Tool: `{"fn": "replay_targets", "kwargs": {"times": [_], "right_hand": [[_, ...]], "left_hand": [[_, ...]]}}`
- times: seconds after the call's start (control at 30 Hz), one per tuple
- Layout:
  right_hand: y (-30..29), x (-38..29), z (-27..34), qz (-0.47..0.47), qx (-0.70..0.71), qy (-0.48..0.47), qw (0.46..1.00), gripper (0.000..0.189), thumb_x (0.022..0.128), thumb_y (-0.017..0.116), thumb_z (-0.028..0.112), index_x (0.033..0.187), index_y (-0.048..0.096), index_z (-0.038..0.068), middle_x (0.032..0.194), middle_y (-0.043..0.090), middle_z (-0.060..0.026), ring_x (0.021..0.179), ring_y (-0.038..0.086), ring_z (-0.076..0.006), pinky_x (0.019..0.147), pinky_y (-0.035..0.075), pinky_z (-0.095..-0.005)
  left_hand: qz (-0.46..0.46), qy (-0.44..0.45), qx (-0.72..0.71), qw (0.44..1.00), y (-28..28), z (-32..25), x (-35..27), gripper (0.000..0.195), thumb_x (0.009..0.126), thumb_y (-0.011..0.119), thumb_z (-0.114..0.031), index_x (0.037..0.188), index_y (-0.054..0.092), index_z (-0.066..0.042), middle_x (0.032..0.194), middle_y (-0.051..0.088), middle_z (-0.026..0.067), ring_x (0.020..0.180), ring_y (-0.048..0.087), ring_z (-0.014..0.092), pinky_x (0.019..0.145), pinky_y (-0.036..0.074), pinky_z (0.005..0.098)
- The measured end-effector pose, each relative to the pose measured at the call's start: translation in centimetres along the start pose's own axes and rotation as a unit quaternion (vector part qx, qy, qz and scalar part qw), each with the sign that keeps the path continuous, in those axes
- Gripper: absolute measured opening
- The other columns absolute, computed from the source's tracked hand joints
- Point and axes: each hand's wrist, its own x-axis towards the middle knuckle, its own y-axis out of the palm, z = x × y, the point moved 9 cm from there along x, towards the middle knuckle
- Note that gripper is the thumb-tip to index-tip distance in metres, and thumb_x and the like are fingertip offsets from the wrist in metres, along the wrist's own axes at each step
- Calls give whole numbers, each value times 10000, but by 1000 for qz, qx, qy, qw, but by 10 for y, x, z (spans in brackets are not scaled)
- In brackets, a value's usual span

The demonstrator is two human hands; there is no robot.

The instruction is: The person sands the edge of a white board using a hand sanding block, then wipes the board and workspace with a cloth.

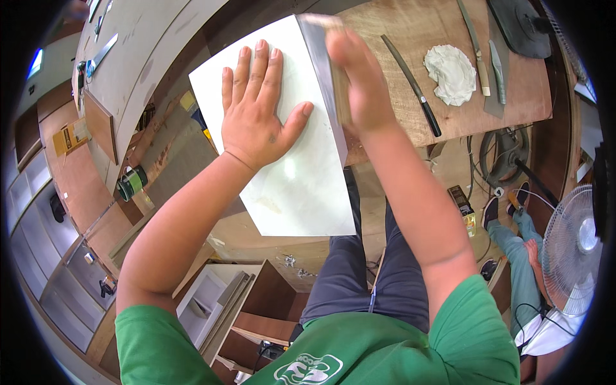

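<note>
A board with a glossy white face [288, 187] lies before me, its grey side edge towards my right. My left hand [260, 106] rests palm down on the white face, fingers spread. Blurred by motion, my right hand [358, 77] is at the board's right edge, closed around a wooden block [340, 94] held against that edge. To the right, on a plywood worktop [385, 130], lie a file with a black handle [413, 86], a crumpled white cloth [450, 74] and a long flat tool with a light handle [476, 48].
A standing fan [570, 250] is at the right, near a seated person's legs [519, 260]. An open wooden cabinet [269, 293] stands below on the left. A large grey panel [149, 43] with hand tools fills the upper left. A green-banded container [131, 183] sits at left.
</note>
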Motion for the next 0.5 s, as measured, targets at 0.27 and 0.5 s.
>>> {"fn": "replay_targets", "kwargs": {"times": [0.27,0.5], "right_hand": [[5,-3,14,-30,-26,-15,999,675,941,700,459,1387,568,-31,1277,623,-100,1194,575,-171,1071,414,-323],[3,14,7,-1,-46,-28,999,620,940,698,477,1306,616,-18,1201,650,-76,1124,587,-140,1014,434,-296]], "left_hand": [[20,19,13,1000,-1,-1,-2,802,973,550,-538,1584,386,-45,1672,319,179,1576,200,393,1255,86,552],[29,14,19,999,-1,-1,-1,796,977,536,-545,1581,388,-48,1672,322,168,1576,192,393,1258,85,549]]}}
